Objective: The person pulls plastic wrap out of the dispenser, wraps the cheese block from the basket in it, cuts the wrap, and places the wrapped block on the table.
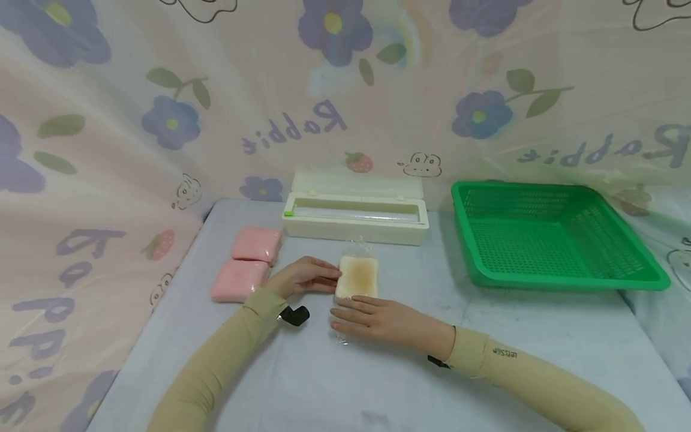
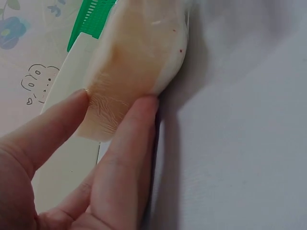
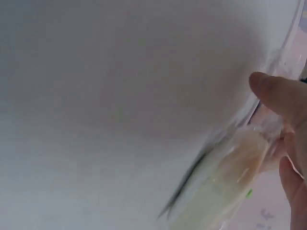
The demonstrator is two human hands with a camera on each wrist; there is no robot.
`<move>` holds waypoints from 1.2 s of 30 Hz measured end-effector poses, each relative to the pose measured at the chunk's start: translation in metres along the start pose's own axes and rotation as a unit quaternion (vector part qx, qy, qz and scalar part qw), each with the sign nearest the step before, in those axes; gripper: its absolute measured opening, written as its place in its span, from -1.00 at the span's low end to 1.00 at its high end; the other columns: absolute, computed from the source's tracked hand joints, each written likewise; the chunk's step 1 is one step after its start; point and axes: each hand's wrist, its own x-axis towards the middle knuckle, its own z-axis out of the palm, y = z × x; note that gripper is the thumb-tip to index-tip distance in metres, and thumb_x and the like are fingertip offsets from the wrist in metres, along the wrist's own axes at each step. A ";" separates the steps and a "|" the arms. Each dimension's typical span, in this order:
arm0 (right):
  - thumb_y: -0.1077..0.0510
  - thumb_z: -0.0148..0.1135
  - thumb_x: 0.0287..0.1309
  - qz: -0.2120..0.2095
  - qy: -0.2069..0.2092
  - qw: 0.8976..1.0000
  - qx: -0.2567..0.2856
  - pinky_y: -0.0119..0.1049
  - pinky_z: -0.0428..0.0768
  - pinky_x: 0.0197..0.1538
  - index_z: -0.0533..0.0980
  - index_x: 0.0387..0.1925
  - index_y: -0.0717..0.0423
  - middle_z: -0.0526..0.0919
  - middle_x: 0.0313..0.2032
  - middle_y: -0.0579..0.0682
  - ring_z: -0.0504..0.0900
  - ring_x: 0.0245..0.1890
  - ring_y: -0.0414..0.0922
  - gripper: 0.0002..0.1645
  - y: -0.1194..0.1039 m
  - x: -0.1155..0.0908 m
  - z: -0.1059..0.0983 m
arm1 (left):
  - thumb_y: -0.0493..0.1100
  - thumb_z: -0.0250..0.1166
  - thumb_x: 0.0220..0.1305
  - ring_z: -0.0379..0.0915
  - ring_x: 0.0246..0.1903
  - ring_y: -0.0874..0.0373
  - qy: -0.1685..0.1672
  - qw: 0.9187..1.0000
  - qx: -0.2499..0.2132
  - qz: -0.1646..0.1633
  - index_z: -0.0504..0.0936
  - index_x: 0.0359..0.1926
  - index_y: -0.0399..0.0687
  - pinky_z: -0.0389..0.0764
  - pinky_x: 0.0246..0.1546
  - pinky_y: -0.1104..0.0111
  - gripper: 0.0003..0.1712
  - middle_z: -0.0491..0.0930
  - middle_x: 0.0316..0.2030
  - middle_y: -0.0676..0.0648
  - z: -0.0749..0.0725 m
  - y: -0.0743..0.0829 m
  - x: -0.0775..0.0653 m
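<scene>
A white, bread-slice-shaped piece with a browned middle (image 1: 358, 275), wrapped in clear plastic film, lies on the table in front of the white box. My left hand (image 1: 305, 276) holds its left side; in the left wrist view, the thumb and fingers (image 2: 127, 129) meet the wrinkled film at its edge. My right hand (image 1: 385, 323) lies across the near end with fingers extended over the loose film (image 1: 342, 341). In the right wrist view, the right thumb (image 3: 271, 88) is beside the crumpled film, apart from the other fingers.
Two pink wrapped pieces (image 1: 258, 243) lie at the left. At the back stands a white film-dispenser box (image 1: 353, 231), lid up, with a roll inside and a green slider (image 1: 289, 213). A green plastic basket (image 1: 561, 281) stands at the right. A printed curtain (image 1: 378, 120) hangs behind.
</scene>
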 end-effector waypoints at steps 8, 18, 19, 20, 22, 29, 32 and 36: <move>0.21 0.25 0.21 -0.010 -0.026 1.000 -0.014 -0.17 0.15 0.39 0.30 0.35 0.03 0.33 0.33 0.03 0.24 0.34 -0.06 -0.32 -0.008 0.007 -0.001 | -0.38 0.25 0.26 0.62 -0.23 0.00 0.011 1.000 -0.002 -0.001 0.51 0.01 -0.51 0.63 -0.08 0.20 -0.67 0.65 -0.20 -0.25 0.000 -0.004 0.001; 0.32 0.36 0.05 0.045 0.058 0.992 0.099 -0.39 0.52 0.09 0.55 -0.16 0.10 0.63 -0.12 -0.08 0.59 -0.06 -0.19 -0.72 -0.008 0.010 -0.003 | -0.42 0.22 0.27 0.61 -0.21 0.00 0.017 1.000 -0.009 0.007 0.45 0.08 -0.55 0.62 -0.06 0.19 -0.62 0.62 -0.13 -0.27 0.000 -0.005 0.000; 0.33 0.35 0.05 0.066 0.069 0.986 0.138 -0.43 0.54 0.03 0.54 -0.18 0.10 0.63 -0.16 -0.10 0.59 -0.13 -0.22 -0.74 -0.007 0.011 -0.003 | -0.42 0.21 0.28 0.61 -0.21 0.00 0.017 1.000 -0.009 0.010 0.44 0.09 -0.55 0.62 -0.06 0.19 -0.61 0.61 -0.11 -0.28 0.001 -0.005 -0.001; 0.33 0.33 0.07 0.090 0.081 0.977 0.177 -0.48 0.55 -0.04 0.54 -0.21 0.10 0.62 -0.21 -0.13 0.58 -0.19 -0.25 -0.77 -0.006 0.011 -0.004 | -0.42 0.21 0.28 0.61 -0.20 0.00 0.016 1.000 -0.008 0.012 0.43 0.10 -0.54 0.61 -0.06 0.19 -0.61 0.60 -0.09 -0.29 0.001 -0.005 -0.001; 0.34 0.29 0.11 0.146 0.092 0.951 0.258 -0.51 0.56 -0.15 0.54 -0.23 0.10 0.61 -0.27 -0.15 0.56 -0.28 -0.30 -0.82 -0.004 0.013 -0.007 | -0.41 0.21 0.28 0.61 -0.20 0.00 0.014 1.000 -0.005 0.015 0.43 0.12 -0.53 0.61 -0.06 0.19 -0.59 0.58 -0.05 -0.30 0.001 -0.005 -0.002; 0.36 0.21 0.20 0.324 0.137 0.814 0.462 -0.40 0.64 -0.24 0.58 -0.27 0.18 0.68 -0.32 -0.02 0.60 -0.33 -0.27 -0.90 0.013 0.020 -0.014 | -0.39 0.24 0.27 0.61 -0.17 0.00 0.004 1.000 -0.006 0.018 0.43 0.14 -0.49 0.61 -0.05 0.20 -0.57 0.56 -0.01 -0.30 0.000 -0.004 -0.002; 0.39 0.22 0.17 0.366 0.154 0.771 0.497 -0.38 0.65 -0.25 0.60 -0.29 0.18 0.67 -0.35 -0.01 0.62 -0.36 -0.21 -0.89 0.021 0.022 -0.012 | -0.40 0.22 0.28 0.60 -0.17 -0.01 -0.001 1.000 -0.012 0.018 0.42 0.15 -0.50 0.60 -0.04 0.19 -0.56 0.55 0.00 -0.31 0.000 -0.004 -0.002; 0.38 0.25 0.14 0.425 0.154 0.715 0.534 -0.40 0.64 -0.25 0.62 -0.29 0.23 0.66 -0.34 0.02 0.64 -0.35 -0.14 -0.90 0.029 0.022 -0.008 | -0.40 0.21 0.29 0.59 -0.16 -0.02 -0.006 1.000 -0.014 0.020 0.39 0.16 -0.51 0.60 -0.03 0.19 -0.55 0.53 0.02 -0.33 -0.001 -0.004 -0.002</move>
